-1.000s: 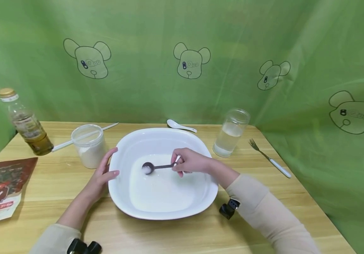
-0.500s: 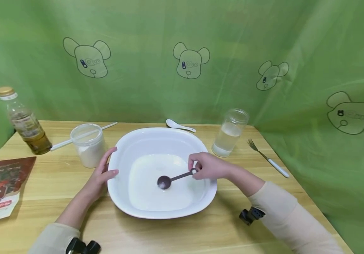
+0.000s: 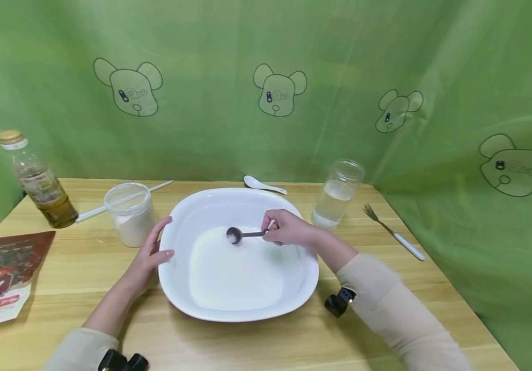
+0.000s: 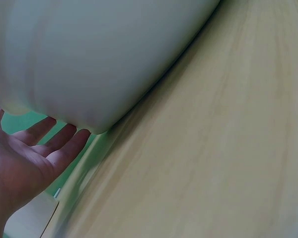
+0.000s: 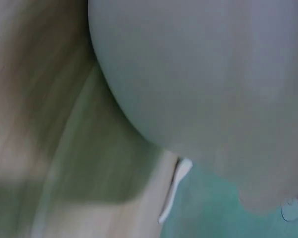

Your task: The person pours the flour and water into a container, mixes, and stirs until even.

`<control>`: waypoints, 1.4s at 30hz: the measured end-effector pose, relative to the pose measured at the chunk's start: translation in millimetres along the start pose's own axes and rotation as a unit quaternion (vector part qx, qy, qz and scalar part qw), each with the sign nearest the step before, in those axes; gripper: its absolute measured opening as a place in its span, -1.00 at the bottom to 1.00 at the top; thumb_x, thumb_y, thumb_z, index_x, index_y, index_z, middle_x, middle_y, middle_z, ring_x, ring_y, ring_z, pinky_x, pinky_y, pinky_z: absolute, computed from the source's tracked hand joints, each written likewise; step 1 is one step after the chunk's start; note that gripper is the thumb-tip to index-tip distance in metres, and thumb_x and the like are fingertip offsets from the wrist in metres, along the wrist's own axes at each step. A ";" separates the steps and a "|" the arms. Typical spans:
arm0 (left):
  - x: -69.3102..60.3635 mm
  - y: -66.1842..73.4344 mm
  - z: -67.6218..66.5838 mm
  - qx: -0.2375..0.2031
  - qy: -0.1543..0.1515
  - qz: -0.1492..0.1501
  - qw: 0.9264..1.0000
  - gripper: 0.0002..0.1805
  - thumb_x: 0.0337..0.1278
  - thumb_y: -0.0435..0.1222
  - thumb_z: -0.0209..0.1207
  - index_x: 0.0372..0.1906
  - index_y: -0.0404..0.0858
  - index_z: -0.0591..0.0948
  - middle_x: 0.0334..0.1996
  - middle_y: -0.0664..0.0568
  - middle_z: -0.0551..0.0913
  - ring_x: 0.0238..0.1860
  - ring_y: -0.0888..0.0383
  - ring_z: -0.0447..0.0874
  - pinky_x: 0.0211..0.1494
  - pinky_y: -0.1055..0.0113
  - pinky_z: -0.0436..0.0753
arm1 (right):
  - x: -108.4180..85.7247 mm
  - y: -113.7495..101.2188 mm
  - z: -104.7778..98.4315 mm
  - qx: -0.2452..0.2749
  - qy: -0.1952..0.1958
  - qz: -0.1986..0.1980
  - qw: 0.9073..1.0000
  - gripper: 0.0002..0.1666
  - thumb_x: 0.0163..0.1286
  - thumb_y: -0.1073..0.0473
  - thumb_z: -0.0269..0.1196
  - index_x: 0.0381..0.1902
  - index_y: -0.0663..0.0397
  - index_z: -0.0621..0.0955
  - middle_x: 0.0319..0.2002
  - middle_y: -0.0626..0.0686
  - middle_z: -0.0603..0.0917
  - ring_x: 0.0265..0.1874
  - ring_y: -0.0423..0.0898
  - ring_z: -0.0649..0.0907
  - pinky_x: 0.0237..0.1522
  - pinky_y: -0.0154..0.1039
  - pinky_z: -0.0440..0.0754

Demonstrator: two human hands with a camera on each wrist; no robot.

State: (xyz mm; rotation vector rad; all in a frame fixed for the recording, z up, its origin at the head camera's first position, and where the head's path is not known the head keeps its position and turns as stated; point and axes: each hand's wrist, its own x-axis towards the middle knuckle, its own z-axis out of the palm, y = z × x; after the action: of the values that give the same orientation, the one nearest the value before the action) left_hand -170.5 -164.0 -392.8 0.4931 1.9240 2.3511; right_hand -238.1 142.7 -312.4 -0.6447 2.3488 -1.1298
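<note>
As I look from far away through the head view, the dark spoon [image 3: 238, 235] lies sideways over the inside of the big bowl [image 3: 238, 315]. Its round end points toward the left hand [image 3: 150, 255]. The right hand [image 3: 289, 230] is nearer and pinches the handle's end. The left hand holds the bowl's edge, thumb on top.

From the left wrist, I see its fingers touching the bowl's outside.

From the right wrist, I see mostly bowl, and I cannot tell that hand's grip.
</note>
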 end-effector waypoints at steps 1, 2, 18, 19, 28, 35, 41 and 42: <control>0.2 -0.3 0.3 0.000 0.000 0.000 1.000 -0.30 -0.03 -0.45 -0.09 0.27 -0.04 0.01 -0.03 -0.39 0.23 -0.20 0.00 0.51 -0.34 0.06 0.58 | 2.5 -0.1 3.0 0.023 -0.011 0.003 1.000 -0.87 0.11 0.39 0.10 -0.34 0.28 0.40 -0.81 0.00 0.34 -0.81 -0.20 0.26 -0.75 -0.42 0.14; 0.3 -0.4 0.6 0.000 0.000 -0.001 1.000 -0.30 -0.03 -0.45 -0.09 0.27 -0.05 0.01 -0.02 -0.38 0.23 -0.20 0.00 0.51 -0.34 0.06 0.57 | 4.1 -0.9 5.8 0.042 -0.024 0.006 0.999 -0.87 0.11 0.39 0.09 -0.34 0.28 0.40 -0.81 0.00 0.35 -0.82 -0.20 0.25 -0.77 -0.42 0.13; 1.1 2.5 0.5 0.004 0.002 -0.008 1.000 -0.29 -0.03 -0.44 -0.10 0.28 -0.04 -0.02 0.01 -0.41 0.21 -0.21 0.04 0.52 -0.35 0.08 0.58 | -26.3 1.2 -5.9 -0.001 -0.015 0.000 1.000 -0.88 0.05 0.38 0.16 -0.38 0.20 0.50 -0.82 0.01 0.37 -0.84 -0.19 0.28 -0.80 -0.43 0.15; 0.9 2.1 0.2 0.003 0.002 -0.007 1.000 -0.29 -0.03 -0.44 -0.10 0.28 -0.04 -0.02 0.01 -0.42 0.21 -0.21 0.03 0.52 -0.35 0.08 0.58 | -27.1 0.7 -7.8 -0.021 -0.002 -0.004 1.000 -0.88 0.04 0.37 0.17 -0.39 0.18 0.50 -0.81 0.00 0.38 -0.83 -0.19 0.31 -0.80 -0.43 0.16; 0.2 -0.3 -0.5 0.007 0.002 -0.006 1.000 -0.29 -0.02 -0.45 -0.09 0.28 -0.04 -0.02 0.02 -0.39 0.20 -0.17 0.04 0.50 -0.32 0.09 0.58 | -12.4 -1.4 -6.1 -0.128 0.060 -0.015 0.990 -0.89 0.02 0.39 0.18 -0.47 0.15 0.48 -0.81 -0.03 0.42 -0.78 -0.17 0.41 -0.71 -0.39 0.33; -0.3 -1.2 0.2 0.004 0.001 -0.002 1.000 -0.29 -0.03 -0.44 -0.10 0.28 -0.02 -0.02 0.03 -0.44 0.19 -0.18 0.03 0.50 -0.34 0.10 0.59 | 8.9 -6.1 13.4 -0.077 0.015 -0.008 0.997 -0.90 0.02 0.42 0.15 -0.51 0.15 0.48 -0.83 -0.02 0.38 -0.81 -0.19 0.37 -0.76 -0.42 0.24; -0.1 -0.4 -0.2 0.003 0.000 0.000 1.000 -0.29 -0.03 -0.45 -0.10 0.28 -0.05 -0.02 0.01 -0.45 0.21 -0.21 -0.01 0.52 -0.35 0.09 0.59 | 2.5 -13.8 24.8 -0.059 -0.070 -0.010 0.996 -0.89 0.03 0.43 0.16 -0.51 0.14 0.48 -0.84 -0.03 0.35 -0.82 -0.21 0.32 -0.76 -0.44 0.20; -0.1 0.0 -0.2 0.003 -0.001 0.000 1.000 -0.29 -0.03 -0.45 -0.10 0.28 -0.05 -0.02 0.00 -0.45 0.22 -0.21 -0.01 0.52 -0.35 0.08 0.59 | -1.4 -14.7 24.3 -0.069 -0.084 -0.014 0.994 -0.88 0.02 0.42 0.16 -0.51 0.13 0.48 -0.84 -0.03 0.35 -0.82 -0.21 0.33 -0.75 -0.44 0.22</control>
State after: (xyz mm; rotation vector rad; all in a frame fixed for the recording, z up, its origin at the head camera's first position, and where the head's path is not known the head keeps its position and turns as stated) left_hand -170.5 -164.3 -392.8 0.4942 1.9304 2.3455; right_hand -219.8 121.1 -314.0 -0.7903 2.2935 -0.8940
